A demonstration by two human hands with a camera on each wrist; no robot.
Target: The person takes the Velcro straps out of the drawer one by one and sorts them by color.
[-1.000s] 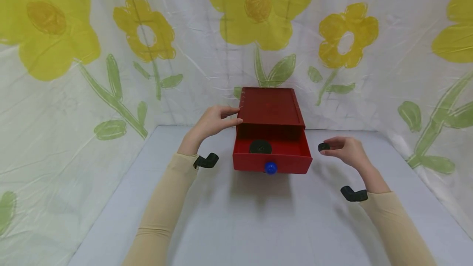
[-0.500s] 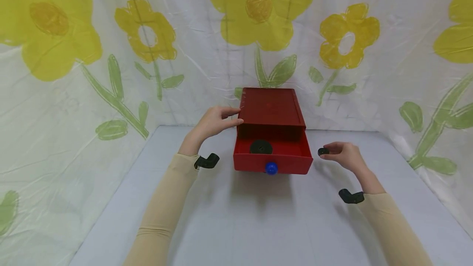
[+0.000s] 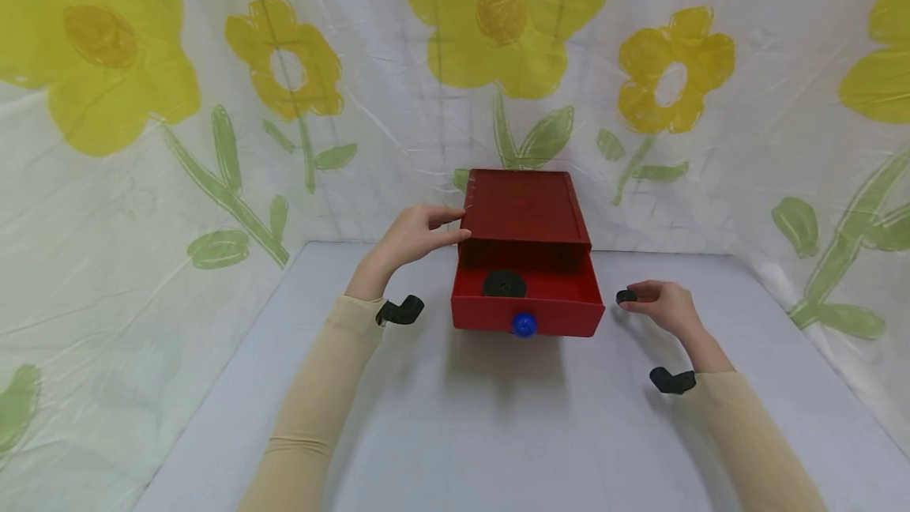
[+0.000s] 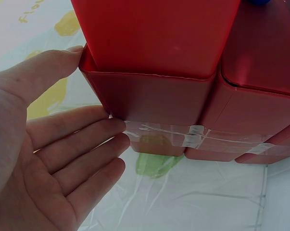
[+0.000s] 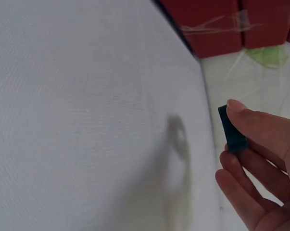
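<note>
A red drawer cabinet (image 3: 526,204) stands toward the back of the table, its top drawer (image 3: 490,314) pulled out. The drawer front has a blue knob (image 3: 524,325), and a dark round disc with a small centre hole (image 3: 504,284) lies inside at left. My left hand (image 3: 415,237) rests at the cabinet's upper left side, fingers mostly straight; the left wrist view shows thumb and fingertips at the red casing (image 4: 149,96). Right of the drawer, my right hand (image 3: 668,308) pinches a small dark disc (image 5: 233,130) between thumb and fingers, above the table.
Clear tape (image 4: 197,137) binds the stacked red units together. A white sheet with yellow flowers (image 3: 501,16) hangs behind and at both sides of the pale table (image 3: 498,433). Each wrist wears a black camera mount (image 3: 400,310).
My right hand has lowered toward the table with the small dark disc in its fingers. The left hand and the open drawer stay in place.
</note>
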